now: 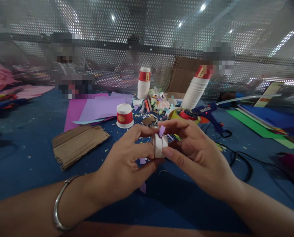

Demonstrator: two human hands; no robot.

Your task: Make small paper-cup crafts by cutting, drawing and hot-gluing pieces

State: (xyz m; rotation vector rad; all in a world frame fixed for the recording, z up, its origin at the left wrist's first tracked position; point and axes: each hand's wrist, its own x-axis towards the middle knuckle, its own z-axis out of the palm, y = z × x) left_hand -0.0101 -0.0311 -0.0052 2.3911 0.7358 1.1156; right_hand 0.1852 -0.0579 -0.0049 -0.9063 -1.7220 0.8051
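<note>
white and round, the small paper ring (159, 146) is sitting between the fingertips of the left hand (127, 158) and right hand (198, 154), both slightly parted and curling around it, gripping its sides above the blue table (107, 210).

No legible text or numbers
</note>
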